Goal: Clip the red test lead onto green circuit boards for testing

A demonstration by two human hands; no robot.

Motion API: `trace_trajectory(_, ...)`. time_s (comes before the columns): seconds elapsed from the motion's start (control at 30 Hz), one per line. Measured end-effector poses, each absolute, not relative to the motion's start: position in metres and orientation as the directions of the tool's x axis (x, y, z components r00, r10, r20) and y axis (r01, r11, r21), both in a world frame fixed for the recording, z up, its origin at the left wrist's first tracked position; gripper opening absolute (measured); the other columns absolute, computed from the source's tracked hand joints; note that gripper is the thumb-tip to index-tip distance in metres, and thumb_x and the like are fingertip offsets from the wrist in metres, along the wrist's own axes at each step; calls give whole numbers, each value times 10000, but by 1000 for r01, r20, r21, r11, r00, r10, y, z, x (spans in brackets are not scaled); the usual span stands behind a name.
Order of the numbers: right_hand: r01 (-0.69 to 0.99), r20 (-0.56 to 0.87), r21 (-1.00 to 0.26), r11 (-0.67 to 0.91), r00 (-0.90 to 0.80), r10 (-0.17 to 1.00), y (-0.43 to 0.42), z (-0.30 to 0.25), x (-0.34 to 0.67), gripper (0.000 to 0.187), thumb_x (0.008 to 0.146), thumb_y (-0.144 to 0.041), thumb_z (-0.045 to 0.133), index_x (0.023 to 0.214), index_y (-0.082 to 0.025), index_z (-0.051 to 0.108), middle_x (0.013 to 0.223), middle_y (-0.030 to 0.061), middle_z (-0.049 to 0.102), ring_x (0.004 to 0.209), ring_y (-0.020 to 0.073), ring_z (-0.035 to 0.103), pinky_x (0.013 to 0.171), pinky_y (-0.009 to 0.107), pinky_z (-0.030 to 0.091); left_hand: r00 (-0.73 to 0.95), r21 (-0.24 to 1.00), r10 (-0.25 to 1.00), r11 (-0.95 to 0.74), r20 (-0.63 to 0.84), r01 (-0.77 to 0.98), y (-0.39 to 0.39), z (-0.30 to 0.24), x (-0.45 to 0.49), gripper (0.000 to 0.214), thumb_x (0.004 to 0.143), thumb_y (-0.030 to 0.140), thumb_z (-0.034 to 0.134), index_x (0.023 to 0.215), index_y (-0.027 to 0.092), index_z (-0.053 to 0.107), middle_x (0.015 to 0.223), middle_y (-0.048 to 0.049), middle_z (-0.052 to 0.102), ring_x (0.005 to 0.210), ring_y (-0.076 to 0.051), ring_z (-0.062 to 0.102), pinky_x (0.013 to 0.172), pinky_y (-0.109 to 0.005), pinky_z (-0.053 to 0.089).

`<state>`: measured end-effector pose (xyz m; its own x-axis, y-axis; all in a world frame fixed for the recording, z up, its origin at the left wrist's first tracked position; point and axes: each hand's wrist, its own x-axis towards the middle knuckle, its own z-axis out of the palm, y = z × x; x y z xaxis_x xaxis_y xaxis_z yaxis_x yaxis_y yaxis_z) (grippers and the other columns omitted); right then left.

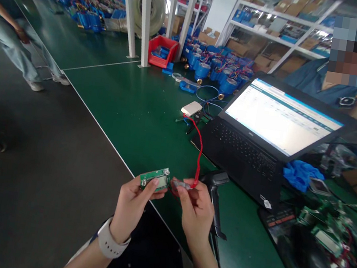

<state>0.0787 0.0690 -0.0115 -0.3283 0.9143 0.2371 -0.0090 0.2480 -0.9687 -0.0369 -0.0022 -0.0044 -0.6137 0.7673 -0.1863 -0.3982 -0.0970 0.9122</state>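
Observation:
My left hand [131, 205] pinches a small green circuit board [155, 179] by its lower edge, just off the near edge of the green table [128, 108]. My right hand [196, 210] is closed on a small connector [181, 184] at the end of a red cable [198, 155], held right beside the board. The red cable runs up across the table to a small white box [191, 108]. A white watch band sits on my left wrist.
An open black laptop [265, 133] stands to the right, a black handheld scanner [215, 189] beside it. A blue cloth [301, 174] and several green boards [325, 232] lie at right. Blue devices [215, 68] and a red bin [162, 51] sit farther back. Another person stands far left, one behind the laptop.

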Motion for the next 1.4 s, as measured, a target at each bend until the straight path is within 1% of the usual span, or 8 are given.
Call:
trace_trajectory(0.37, 46, 234, -962, 269, -371, 899, 68, -13, 79, 100, 843, -236, 636, 939, -226, 609, 909, 32, 730, 829, 184, 711, 713, 269, 591, -622, 922, 767, -111, -158, -370, -3, -2, -36, 216, 789, 302, 684, 938, 146, 701, 896, -59, 716, 786, -206, 693, 714, -324, 628)
trace_trajectory(0.5, 89, 292, -932, 352, -391, 873, 68, -12, 81, 107, 847, -220, 635, 953, -232, 625, 907, 21, 731, 810, 179, 711, 699, 257, 582, -647, 946, 755, -120, -110, -300, -5, 4, -32, 217, 781, 293, 688, 943, 150, 705, 886, -60, 727, 785, -201, 694, 717, -308, 624)
trace_trajectory(0.67, 124, 359, -891, 436, -394, 846, 70, -10, 82, 122, 841, -199, 643, 953, -245, 628, 889, -4, 734, 776, 154, 711, 688, 224, 571, -643, 973, 761, -77, -85, -219, -6, 5, -28, 227, 782, 287, 686, 976, 172, 706, 962, -63, 727, 807, -190, 696, 745, -277, 611)
trace_trajectory(0.83, 119, 352, -900, 419, -365, 862, 70, -9, 81, 118, 827, -213, 652, 943, -235, 650, 875, 8, 737, 749, 166, 711, 680, 241, 574, -618, 984, 784, -61, -57, -167, -7, -1, -29, 249, 799, 290, 670, 1034, 210, 692, 1036, -48, 713, 878, -196, 687, 793, -284, 595)
trace_trajectory(1.07, 141, 338, -898, 417, -387, 858, 73, -6, 82, 101, 834, -233, 639, 934, -229, 649, 825, 6, 727, 675, 158, 695, 649, 246, 566, -598, 996, 801, -40, -18, -84, -7, -2, -30, 282, 802, 298, 665, 1075, 230, 677, 1079, -43, 700, 878, -199, 686, 789, -286, 588)
trace_trajectory(1.23, 98, 274, -935, 341, -413, 869, 73, -4, 79, 103, 855, -265, 616, 948, -226, 633, 813, 1, 715, 687, 148, 682, 651, 228, 541, -628, 999, 777, 30, -43, -32, -12, -3, -34, 292, 772, 350, 689, 1043, 243, 686, 1031, -29, 718, 858, -196, 695, 778, -242, 582)
trace_trajectory(1.33, 71, 266, -944, 322, -414, 870, 71, -5, 75, 139, 852, -320, 614, 919, -204, 651, 809, 14, 708, 691, 149, 671, 638, 217, 522, -655, 996, 754, 87, -52, 21, -18, -6, -37, 293, 739, 372, 720, 1003, 248, 696, 881, -13, 738, 808, -183, 695, 732, -198, 575)
trace_trajectory(1.4, 78, 292, -933, 351, -402, 868, 72, -8, 71, 215, 848, -390, 609, 885, -187, 668, 761, 14, 695, 642, 140, 649, 595, 202, 501, -636, 999, 770, 30, -41, -27, -17, -7, -39, 259, 760, 338, 708, 1004, 257, 685, 828, 0, 728, 813, -182, 684, 707, -214, 578)
